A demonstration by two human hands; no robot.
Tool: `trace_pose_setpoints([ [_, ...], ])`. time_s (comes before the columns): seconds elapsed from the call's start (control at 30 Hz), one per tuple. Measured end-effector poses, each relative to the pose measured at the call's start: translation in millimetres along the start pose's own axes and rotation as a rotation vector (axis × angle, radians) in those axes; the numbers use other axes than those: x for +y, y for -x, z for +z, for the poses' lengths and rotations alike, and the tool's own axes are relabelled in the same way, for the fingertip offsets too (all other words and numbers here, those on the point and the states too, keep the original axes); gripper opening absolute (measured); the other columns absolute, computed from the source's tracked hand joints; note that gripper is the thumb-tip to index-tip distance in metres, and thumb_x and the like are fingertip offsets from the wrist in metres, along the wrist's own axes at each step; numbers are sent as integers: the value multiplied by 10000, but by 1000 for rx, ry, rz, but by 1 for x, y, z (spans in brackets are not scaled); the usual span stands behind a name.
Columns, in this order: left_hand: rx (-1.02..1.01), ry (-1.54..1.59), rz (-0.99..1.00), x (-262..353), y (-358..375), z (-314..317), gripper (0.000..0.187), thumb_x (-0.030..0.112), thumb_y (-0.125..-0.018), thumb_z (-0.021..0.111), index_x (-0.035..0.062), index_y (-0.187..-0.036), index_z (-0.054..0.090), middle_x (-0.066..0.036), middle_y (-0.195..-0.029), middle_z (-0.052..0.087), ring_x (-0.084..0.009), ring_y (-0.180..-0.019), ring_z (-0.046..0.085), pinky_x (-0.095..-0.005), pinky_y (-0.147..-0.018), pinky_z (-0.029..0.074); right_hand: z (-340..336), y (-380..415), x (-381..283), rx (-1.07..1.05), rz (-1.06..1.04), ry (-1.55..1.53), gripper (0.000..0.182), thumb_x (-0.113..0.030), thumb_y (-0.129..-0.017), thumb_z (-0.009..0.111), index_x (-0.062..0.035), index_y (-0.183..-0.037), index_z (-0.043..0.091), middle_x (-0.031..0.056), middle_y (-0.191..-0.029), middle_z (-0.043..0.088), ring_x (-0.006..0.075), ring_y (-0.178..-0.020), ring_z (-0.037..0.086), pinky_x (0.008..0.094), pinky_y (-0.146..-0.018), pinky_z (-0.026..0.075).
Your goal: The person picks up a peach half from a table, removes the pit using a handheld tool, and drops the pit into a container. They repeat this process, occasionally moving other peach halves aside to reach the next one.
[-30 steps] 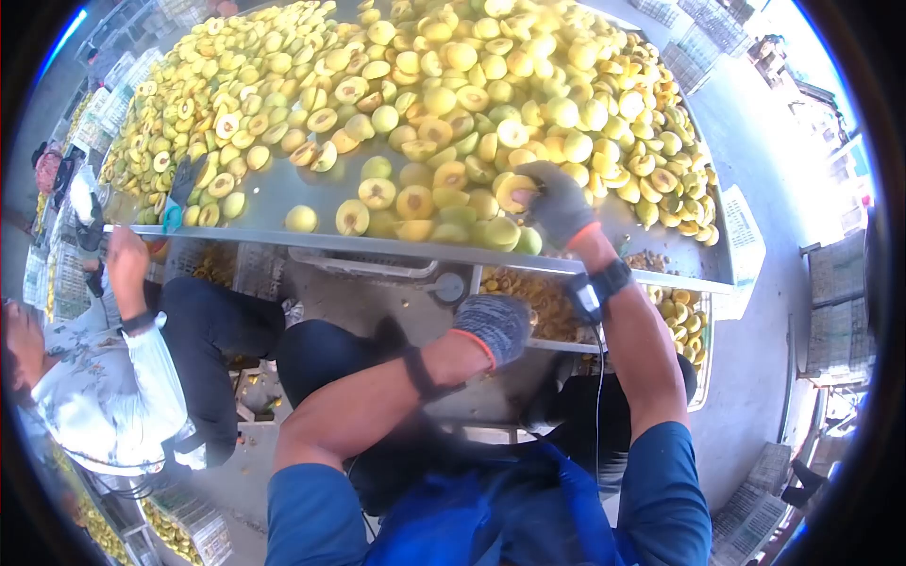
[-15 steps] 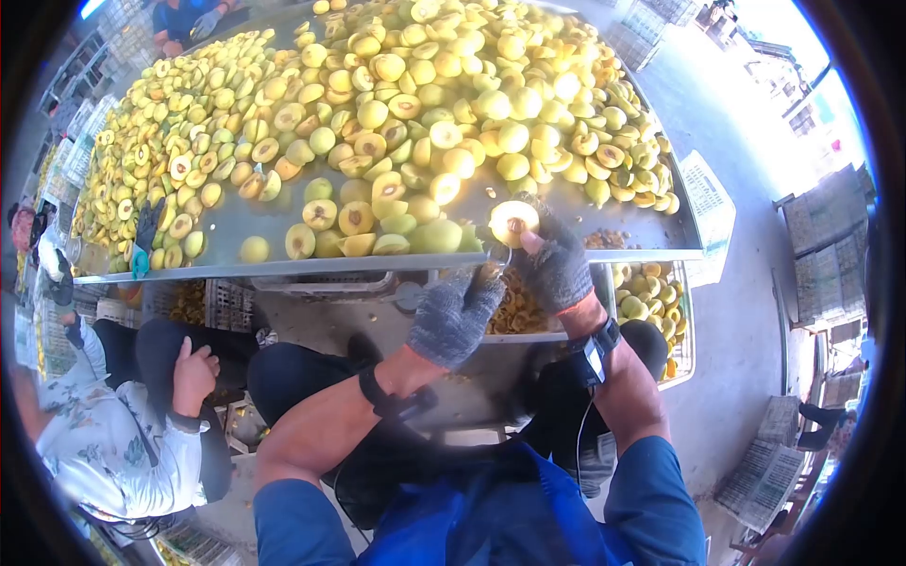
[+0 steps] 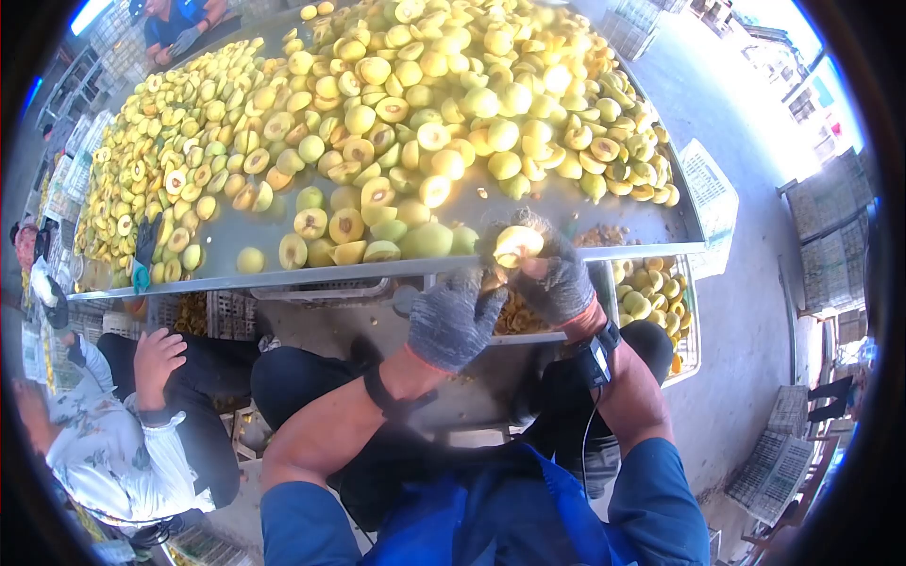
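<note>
My right hand (image 3: 559, 283), in a grey knit glove, pinches a halved yellow peach (image 3: 519, 245) above the table's front edge, its cut face towards me. My left hand (image 3: 455, 319), gloved the same way, is closed just below and left of that peach. It grips a small hand tool (image 3: 493, 276), whose metal end is blurred and mostly hidden against the fruit. Behind my hands a large heap of peach halves (image 3: 377, 192) covers much of the metal table (image 3: 377, 274), several with brown stones or stone hollows showing.
Under the table's right end stands a crate of peach halves (image 3: 651, 292). Brown scraps (image 3: 519, 316) lie below my hands. A co-worker's sleeve (image 3: 179, 462) is at my left, another person (image 3: 179, 24) at the far side. A white crate (image 3: 710, 203) stands beyond the right edge.
The peach half has tilted and turned in my right hand, and the tool is now pressed closer to it. The co-worker's bare hand at left has risen and spread slightly.
</note>
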State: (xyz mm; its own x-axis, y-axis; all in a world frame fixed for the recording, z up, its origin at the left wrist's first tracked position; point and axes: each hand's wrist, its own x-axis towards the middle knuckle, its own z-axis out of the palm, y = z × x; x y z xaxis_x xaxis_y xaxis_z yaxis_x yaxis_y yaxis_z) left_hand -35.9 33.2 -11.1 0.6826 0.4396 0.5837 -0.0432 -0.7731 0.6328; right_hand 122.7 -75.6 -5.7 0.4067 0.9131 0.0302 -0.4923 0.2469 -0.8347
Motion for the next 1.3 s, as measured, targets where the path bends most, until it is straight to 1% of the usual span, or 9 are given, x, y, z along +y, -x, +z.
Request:
trace_pose_setpoints([
  [0.1, -85, -82, 45, 1, 1, -2, 301, 195, -866, 739, 32, -1094, 632, -161, -871, 658, -366, -670, 632, -449, -593, 492, -1, -1, 1, 97, 49, -281, 527, -64, -800, 705, 6, -1296, 540, 124, -1141, 642, 248, -1017, 638, 372, -874, 553],
  [0.4, -72, -148, 247, 5, 4, -11, 302, 199, -860, 734, 42, -1093, 625, -166, -909, 651, -355, -685, 626, -442, -585, 481, -20, 2, 11, 115, 60, -114, 642, -122, -798, 741, 7, -1377, 495, 119, -1167, 632, 255, -1036, 645, 346, -877, 559],
  [0.5, -76, -138, 159, 11, 3, -17, 296, 194, -859, 736, 51, -1097, 634, -173, -903, 653, -361, -670, 618, -447, -586, 483, -4, 0, -1, 76, 131, -214, 647, -91, -821, 746, 1, -1405, 484, 108, -1196, 628, 231, -1015, 646, 314, -884, 542],
  [0.57, -34, -95, 107, 8, 1, -20, 285, 191, -862, 734, 57, -1094, 639, -172, -906, 658, -367, -686, 631, -449, -604, 495, -19, -6, 2, 38, -57, 559, 606, -68, -849, 728, -3, -1403, 490, 107, -1219, 630, 213, -1023, 645, 317, -895, 537],
  [0.63, -29, -54, 39, 6, 0, -23, 273, 187, -863, 732, 59, -1088, 646, -171, -905, 666, -371, -708, 645, -450, -628, 508, -19, -8, 2, 40, -123, 871, 570, -55, -874, 710, -6, -1401, 497, 106, -1226, 636, 198, -1028, 642, 324, -901, 533],
  [0.73, -75, -45, -66, 0, 0, -28, 258, 177, -859, 731, 54, -1074, 659, -171, -897, 681, -371, -753, 667, -447, -672, 524, -3, -2, -12, 62, 62, 609, 568, -76, -894, 709, -11, -1416, 495, 108, -1227, 649, 173, -1038, 631, 329, -886, 534],
  [1.0, -197, -18, -185, -8, 5, -25, 281, 166, -845, 750, 20, -1071, 671, -187, -870, 691, -385, -788, 666, -435, -717, 523, -1, 2, -21, -25, 106, 569, 573, -209, -899, 755, -19, -1395, 542, 91, -1269, 637, 144, -1040, 617, 305, -853, 533],
  [1.2, -141, 79, -25, -6, 2, -15, 293, 238, -916, 694, -6, -1072, 648, -218, -847, 658, -412, -711, 627, -493, -644, 481, 6, 4, -6, 46, 45, 495, 642, -440, -933, 661, 3, -1383, 546, 102, -1243, 651, 174, -1097, 601, 325, -925, 497],
  [1.3, -302, 114, -264, 5, 0, -18, 244, 199, -932, 677, -4, -1064, 652, -209, -849, 658, -420, -727, 620, -495, -657, 480, 6, 8, -2, 66, 59, 421, 668, -480, -945, 626, 23, -1377, 539, 114, -1233, 651, 184, -1118, 597, 340, -970, 479],
])
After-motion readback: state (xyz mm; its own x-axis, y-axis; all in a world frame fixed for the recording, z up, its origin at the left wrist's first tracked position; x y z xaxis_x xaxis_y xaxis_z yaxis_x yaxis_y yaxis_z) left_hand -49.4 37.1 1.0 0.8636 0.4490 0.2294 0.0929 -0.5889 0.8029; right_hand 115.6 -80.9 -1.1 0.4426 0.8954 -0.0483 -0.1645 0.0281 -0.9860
